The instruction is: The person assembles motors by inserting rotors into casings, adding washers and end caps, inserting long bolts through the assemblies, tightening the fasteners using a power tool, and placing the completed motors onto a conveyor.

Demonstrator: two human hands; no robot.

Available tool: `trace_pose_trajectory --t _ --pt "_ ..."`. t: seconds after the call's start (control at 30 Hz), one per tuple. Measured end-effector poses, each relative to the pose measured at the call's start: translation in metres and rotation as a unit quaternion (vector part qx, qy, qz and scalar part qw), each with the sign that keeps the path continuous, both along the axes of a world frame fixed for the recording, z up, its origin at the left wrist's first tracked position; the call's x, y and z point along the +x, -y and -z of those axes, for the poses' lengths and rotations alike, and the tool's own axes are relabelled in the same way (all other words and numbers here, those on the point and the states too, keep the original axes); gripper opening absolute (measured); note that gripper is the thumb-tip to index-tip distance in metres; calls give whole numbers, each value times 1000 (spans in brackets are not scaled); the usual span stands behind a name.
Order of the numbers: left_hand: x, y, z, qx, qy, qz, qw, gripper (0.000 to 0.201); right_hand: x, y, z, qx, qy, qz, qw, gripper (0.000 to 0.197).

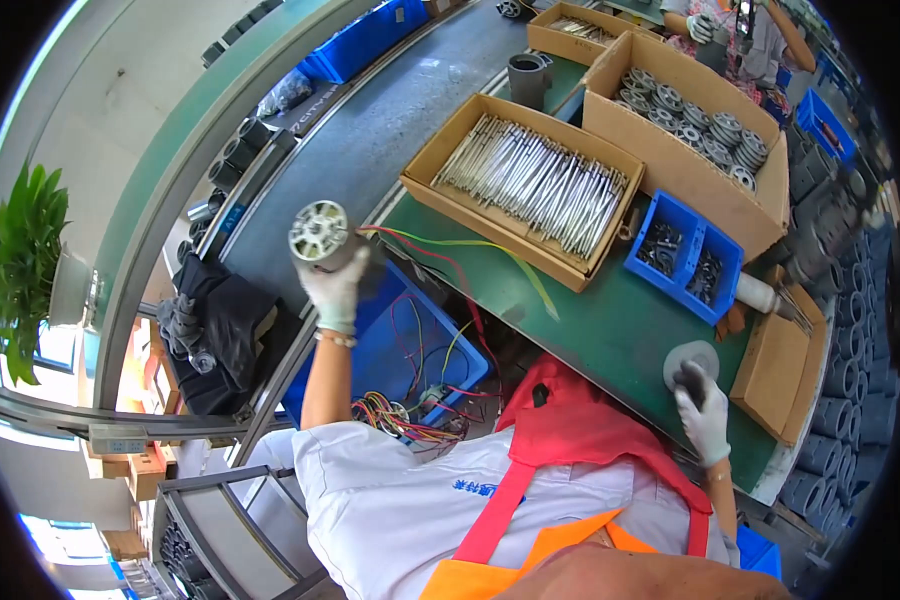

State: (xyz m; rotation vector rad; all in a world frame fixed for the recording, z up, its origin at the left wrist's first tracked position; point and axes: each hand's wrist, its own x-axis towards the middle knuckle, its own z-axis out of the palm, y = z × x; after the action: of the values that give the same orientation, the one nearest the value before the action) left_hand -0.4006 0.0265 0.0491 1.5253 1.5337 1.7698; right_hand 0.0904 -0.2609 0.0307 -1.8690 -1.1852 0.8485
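Observation:
My left hand (335, 295), in a white glove, grips a grey cylindrical motor (320, 235) with a slotted silver end face turned up. Red and yellow-green wires (470, 243) trail from beside it across the green tabletop (460, 265). My right hand (705, 415), also gloved, is at a round grey disc (692, 362) on the tabletop. Its fingers are closed around a dark piece over the disc, too small to name. Below my left hand stands a blue bin (375, 350) with bundled coloured wires (395, 410) and small parts.
A cardboard box of long metal rods (630, 200) and a taller carton of round metal covers (690, 190) stand beyond. A blue divided tray (685, 255) holds screws. An upright grey cylinder (527, 85) stands by the conveyor (370, 130). A co-worker (745, 45) is at far right.

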Motion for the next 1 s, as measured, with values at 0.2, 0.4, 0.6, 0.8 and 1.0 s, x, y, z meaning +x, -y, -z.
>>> trace_pose_trajectory --t 0.2,0.4,0.6,0.8,1.0 --pt "-104 -89 12 1 -152 -119 981 92 3 18 -5 39 123 21 991 31" --pt "-89 -137 -2 -178 -276 -67 942 94 -24 -37 -38 79 172 -54 980 27" --pt "-36 -191 13 -394 -546 2 739 99 -20 -63 -48 151 265 -155 940 25" --pt "-55 -228 6 -453 -496 -36 740 88 -3 -29 -27 72 195 -8 978 24" --pt "-54 -218 28 -294 -477 -157 813 55 -7 -36 -13 98 185 -26 977 24"
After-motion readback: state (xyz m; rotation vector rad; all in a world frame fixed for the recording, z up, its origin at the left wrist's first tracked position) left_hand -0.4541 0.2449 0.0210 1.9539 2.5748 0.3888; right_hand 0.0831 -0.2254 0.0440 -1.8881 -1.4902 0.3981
